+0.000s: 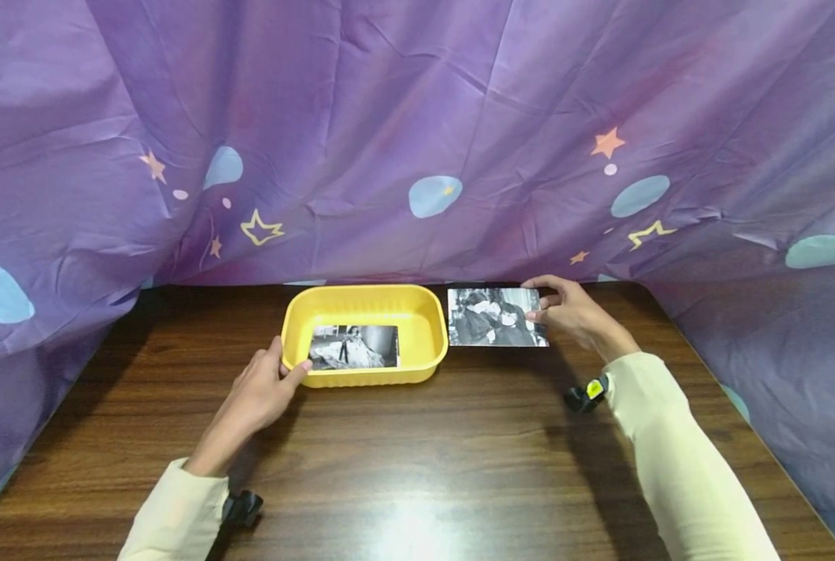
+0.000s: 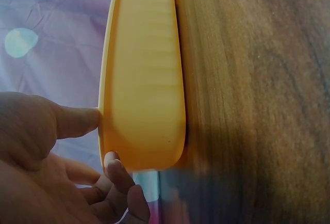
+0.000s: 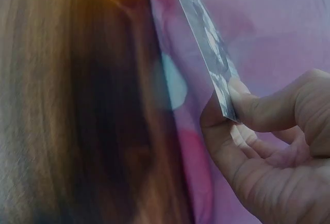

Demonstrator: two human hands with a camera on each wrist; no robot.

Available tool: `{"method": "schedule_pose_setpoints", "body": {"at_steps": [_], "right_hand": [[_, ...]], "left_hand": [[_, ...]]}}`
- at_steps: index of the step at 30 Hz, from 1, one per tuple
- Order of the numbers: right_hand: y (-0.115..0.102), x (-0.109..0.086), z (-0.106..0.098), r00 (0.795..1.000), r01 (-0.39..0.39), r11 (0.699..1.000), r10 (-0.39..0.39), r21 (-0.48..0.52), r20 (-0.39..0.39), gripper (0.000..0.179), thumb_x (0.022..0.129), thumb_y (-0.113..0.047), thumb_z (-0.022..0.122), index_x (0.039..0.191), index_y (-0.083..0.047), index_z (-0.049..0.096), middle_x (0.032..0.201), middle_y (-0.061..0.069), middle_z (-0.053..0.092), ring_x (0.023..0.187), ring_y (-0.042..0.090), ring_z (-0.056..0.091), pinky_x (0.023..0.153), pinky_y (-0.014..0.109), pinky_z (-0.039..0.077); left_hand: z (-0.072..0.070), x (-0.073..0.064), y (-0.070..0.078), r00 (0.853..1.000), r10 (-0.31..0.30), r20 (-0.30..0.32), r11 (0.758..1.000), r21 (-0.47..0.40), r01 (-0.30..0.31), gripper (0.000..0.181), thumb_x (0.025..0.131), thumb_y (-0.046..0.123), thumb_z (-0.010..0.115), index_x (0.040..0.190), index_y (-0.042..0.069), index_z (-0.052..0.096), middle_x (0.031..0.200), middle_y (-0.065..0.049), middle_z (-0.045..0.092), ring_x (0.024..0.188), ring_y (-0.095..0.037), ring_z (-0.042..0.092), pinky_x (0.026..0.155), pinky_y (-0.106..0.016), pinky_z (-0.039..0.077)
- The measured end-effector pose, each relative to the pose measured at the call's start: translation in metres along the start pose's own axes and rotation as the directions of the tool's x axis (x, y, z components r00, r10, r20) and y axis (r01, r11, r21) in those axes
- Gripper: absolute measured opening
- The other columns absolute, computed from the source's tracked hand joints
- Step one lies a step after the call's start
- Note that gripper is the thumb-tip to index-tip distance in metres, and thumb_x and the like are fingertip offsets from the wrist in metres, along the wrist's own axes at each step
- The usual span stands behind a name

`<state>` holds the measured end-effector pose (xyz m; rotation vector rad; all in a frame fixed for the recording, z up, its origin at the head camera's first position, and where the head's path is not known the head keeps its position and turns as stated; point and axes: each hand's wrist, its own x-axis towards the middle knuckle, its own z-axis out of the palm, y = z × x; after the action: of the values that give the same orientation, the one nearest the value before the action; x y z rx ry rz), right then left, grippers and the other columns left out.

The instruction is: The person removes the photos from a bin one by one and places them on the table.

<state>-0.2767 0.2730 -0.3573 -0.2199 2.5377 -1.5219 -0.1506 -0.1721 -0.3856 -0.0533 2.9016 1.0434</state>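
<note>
A yellow plastic tray (image 1: 361,377) stands toward the back of the table, with a black-and-white photo (image 1: 354,347) lying in it. My left hand (image 1: 262,387) grips the tray's near left corner; in the left wrist view the thumb (image 2: 77,122) is at the rim and the fingertips are against the outer wall. Right of the tray, my right hand (image 1: 568,313) pinches another black-and-white photo (image 1: 495,318) by its right edge. That photo (image 3: 206,43) is seen nearly edge-on in the right wrist view, raised off the table, between the thumb and fingers.
The brown wood-grain table (image 1: 361,452) reaches back to a purple curtain (image 1: 389,101) printed with stars and blue shapes. A black strap device (image 1: 242,508) sits on the left wrist, and another (image 1: 587,394) with a yellow mark on the right.
</note>
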Motion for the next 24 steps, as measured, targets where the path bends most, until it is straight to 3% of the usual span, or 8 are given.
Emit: {"method": "schedule_pose_setpoints", "body": {"at_steps": [6,14,19,24], "right_hand": [[0.017,-0.001,0.004,0.998,-0.042,0.998,0.04,0.054,0.042,0.057,0.085,0.015,0.066,0.139,0.009,0.047,0.075,0.0,0.054,0.066,0.007,0.055,0.059,0.026,0.051],[0.03,-0.003,0.02,0.996,-0.056,0.994,0.049,0.096,0.078,0.058,0.084,0.018,0.064,0.138,0.013,0.043,0.079,0.005,0.055,0.07,0.01,0.058,0.063,0.029,0.055],[0.033,-0.001,0.027,0.999,-0.028,1.0,0.028,-0.004,0.041,0.056,0.079,0.019,0.067,0.131,0.014,0.049,0.077,0.01,0.059,0.065,0.013,0.058,0.057,0.03,0.053],[0.032,0.0,0.032,0.999,0.017,0.977,-0.024,-0.213,-0.03,0.054,0.072,0.014,0.075,0.123,0.011,0.058,0.072,0.011,0.059,0.062,0.016,0.055,0.055,0.03,0.05]], "left_hand": [[0.0,0.0,0.0,1.0,0.006,-0.002,1.0,-0.005,-0.006,0.077,0.104,0.031,0.056,0.152,-0.017,0.019,0.102,-0.019,0.052,0.095,-0.034,0.053,0.085,-0.051,0.043],[-0.001,0.0,-0.001,1.0,0.015,-0.009,1.0,-0.005,-0.015,0.077,0.104,0.03,0.056,0.152,-0.018,0.02,0.1,-0.018,0.052,0.094,-0.034,0.053,0.084,-0.051,0.044],[-0.001,0.0,-0.001,1.0,0.021,-0.01,1.0,-0.01,-0.021,0.077,0.104,0.03,0.056,0.152,-0.018,0.02,0.1,-0.018,0.053,0.094,-0.034,0.054,0.084,-0.052,0.044],[-0.001,-0.001,-0.001,1.0,0.029,-0.009,1.0,-0.005,-0.029,0.075,0.104,0.029,0.055,0.152,-0.018,0.021,0.099,-0.019,0.053,0.093,-0.035,0.054,0.085,-0.054,0.044]]}}
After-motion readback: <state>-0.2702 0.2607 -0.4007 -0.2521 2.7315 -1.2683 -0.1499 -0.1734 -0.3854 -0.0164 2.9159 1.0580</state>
